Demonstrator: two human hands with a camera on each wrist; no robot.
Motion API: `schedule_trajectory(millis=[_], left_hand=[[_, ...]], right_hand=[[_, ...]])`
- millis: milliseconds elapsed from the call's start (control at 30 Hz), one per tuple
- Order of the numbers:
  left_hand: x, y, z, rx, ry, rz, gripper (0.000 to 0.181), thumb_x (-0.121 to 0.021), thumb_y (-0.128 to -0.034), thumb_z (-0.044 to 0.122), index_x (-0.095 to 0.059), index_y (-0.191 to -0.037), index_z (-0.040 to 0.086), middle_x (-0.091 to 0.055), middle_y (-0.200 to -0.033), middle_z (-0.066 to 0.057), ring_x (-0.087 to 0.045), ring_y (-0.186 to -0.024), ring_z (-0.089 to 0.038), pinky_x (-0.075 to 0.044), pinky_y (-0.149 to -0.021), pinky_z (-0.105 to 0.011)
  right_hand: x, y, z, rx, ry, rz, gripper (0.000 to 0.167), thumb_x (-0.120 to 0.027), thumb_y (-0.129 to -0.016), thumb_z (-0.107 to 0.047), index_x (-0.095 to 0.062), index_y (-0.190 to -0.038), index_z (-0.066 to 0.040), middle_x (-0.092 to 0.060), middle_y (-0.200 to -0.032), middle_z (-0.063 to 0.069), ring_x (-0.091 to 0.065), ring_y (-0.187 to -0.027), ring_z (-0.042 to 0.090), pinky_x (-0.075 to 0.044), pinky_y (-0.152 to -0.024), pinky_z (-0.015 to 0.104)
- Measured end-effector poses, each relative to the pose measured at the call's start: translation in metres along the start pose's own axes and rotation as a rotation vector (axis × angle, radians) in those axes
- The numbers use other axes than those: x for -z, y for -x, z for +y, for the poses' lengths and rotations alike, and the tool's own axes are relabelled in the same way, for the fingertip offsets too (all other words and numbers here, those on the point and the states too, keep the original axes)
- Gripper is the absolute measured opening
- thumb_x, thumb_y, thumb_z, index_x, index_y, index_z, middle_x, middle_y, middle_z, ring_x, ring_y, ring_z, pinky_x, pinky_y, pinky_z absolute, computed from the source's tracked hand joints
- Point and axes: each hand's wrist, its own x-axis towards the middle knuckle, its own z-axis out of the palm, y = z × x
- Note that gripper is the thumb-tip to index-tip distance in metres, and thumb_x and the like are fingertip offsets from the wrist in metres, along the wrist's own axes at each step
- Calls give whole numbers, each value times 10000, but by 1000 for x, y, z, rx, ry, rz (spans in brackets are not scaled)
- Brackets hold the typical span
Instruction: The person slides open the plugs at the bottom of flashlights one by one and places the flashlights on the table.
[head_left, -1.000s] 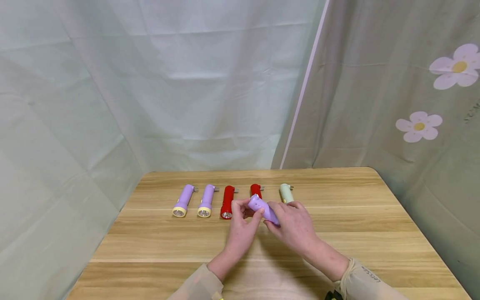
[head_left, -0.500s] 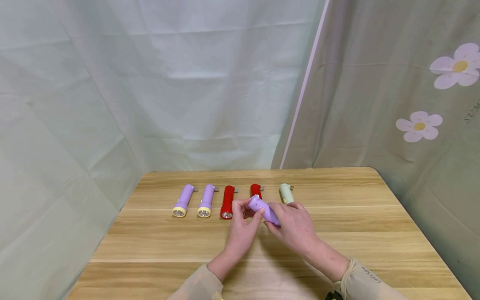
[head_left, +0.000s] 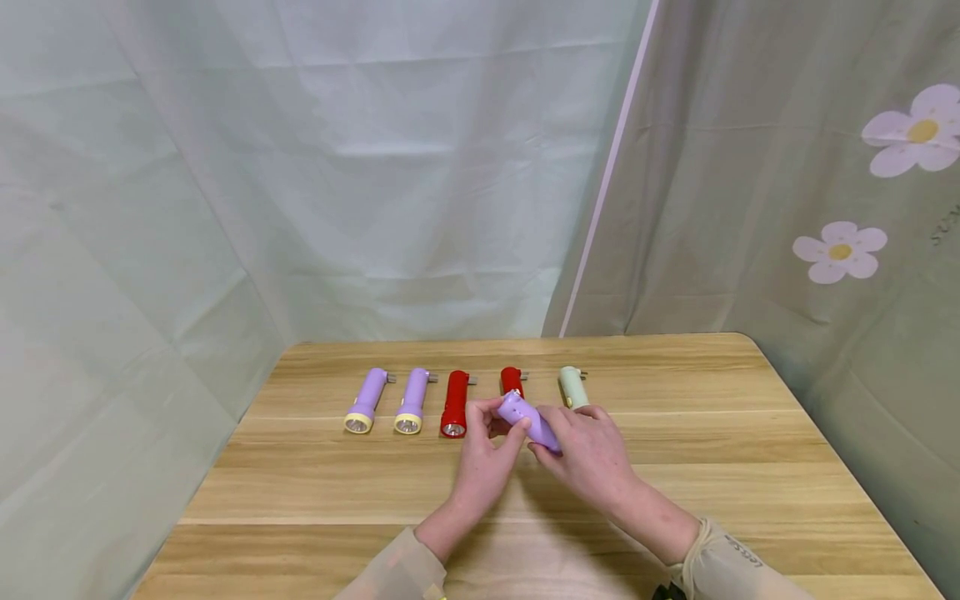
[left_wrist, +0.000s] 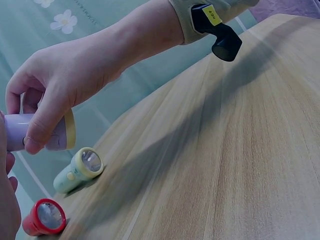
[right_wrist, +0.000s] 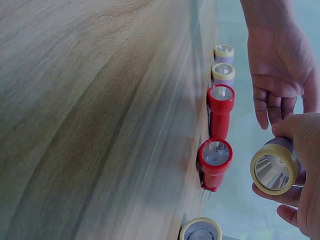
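Observation:
A purple flashlight (head_left: 536, 427) is held above the table at a tilt, its tail up and to the left. My left hand (head_left: 480, 462) pinches the tail end between thumb and fingers. My right hand (head_left: 594, 454) grips the body near the head, which it hides in the head view. The right wrist view shows the flashlight's yellow rim and clear lens (right_wrist: 271, 172), unlit. Behind the hands lie a red flashlight (head_left: 512, 380) and a pale green flashlight (head_left: 572, 387), both partly covered. What the left fingertips do behind the tail is hidden.
Two purple flashlights (head_left: 370, 398) with yellow heads and another red flashlight (head_left: 455, 402) lie to the left in the same row, metal prongs sticking out near their tails. The wooden table (head_left: 300, 492) ends at a pale curtain (head_left: 420, 208) behind.

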Motion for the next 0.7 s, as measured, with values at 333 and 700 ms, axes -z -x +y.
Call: schedule_trajectory(millis=[333, 700], left_hand=[[1, 0, 2, -21, -46, -8, 460, -724, -975, 261, -435, -1314, 145, -594, -1266, -35, -583, -1165, -210, -438, -1056, -504], [1, 0, 2, -26, -48, 0, 452, -724, -974, 272, -447, -1309, 149, -604, -1310, -33, -553, -1285, -249, -342, -1136, -562]], right_hand=[[0, 0, 0, 3, 3, 6, 448, -845, -824, -336, -641, -1166, -130, -723, -956, -20, -695, -766, 136, -494, -871, 432], [2, 0, 0, -8, -4, -9, 435, -840, -833, -338, -644, -1164, -136, -719, -953, -27, -693, -766, 133, -490, -881, 428]])
